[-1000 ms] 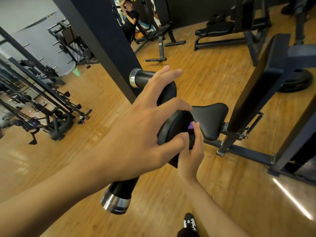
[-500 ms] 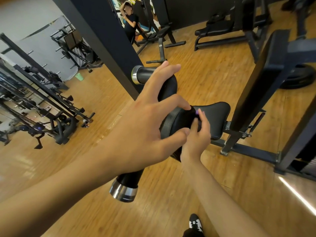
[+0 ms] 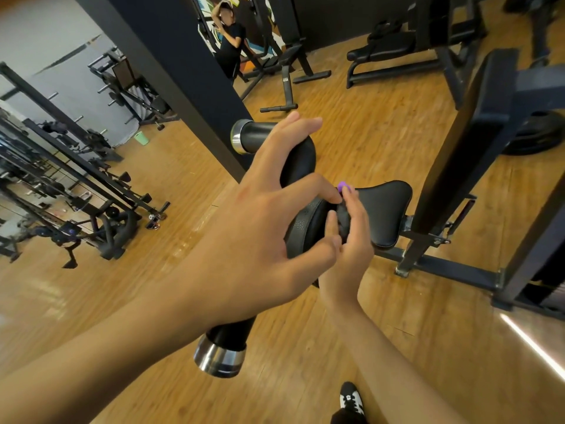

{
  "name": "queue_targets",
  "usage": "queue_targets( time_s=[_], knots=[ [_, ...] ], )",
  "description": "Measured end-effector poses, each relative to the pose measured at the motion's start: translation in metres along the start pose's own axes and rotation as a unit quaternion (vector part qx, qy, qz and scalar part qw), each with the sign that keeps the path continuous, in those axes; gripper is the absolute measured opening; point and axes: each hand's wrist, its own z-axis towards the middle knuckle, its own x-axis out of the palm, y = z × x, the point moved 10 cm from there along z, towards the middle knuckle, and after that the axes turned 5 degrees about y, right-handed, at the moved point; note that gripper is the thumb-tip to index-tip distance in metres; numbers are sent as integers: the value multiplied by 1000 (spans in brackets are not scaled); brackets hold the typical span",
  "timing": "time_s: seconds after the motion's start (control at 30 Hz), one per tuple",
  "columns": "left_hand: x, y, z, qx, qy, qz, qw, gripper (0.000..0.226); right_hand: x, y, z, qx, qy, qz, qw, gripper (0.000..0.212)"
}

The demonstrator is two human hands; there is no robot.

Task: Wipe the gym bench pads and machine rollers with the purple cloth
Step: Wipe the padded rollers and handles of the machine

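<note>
Left hand (image 3: pixel 260 228): fingers and thumb curled over the black roller (image 3: pixel 301 157), gripping it.
Right hand (image 3: pixel 351 240): fingers bent against the roller's far side, holding the purple cloth (image 3: pixel 342 186).
Purple cloth: mostly hidden under the right fingers; a small tip shows beside the left index finger.
Seat pad (image 3: pixel 385 209): just beyond the right hand.

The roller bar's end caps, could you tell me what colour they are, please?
Shiny silver end caps, seen best in the head view.

We find no text, label or number we can read; the far painted mural (image 3: pixel 270 18) perhaps bears lettering, too blurred.
</note>
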Motion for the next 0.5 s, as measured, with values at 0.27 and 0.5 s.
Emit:
queue_targets(
  time_s=[0.27,0.5],
  knots=[
    [2,-2,10,-2,-9,5,1000,47,-4,-12,36,50,-16,6,999,46],
    [-2,2,13,-45,-40,12,998,99,8,7,-18,-44,86,-23,995,49]
  ],
)
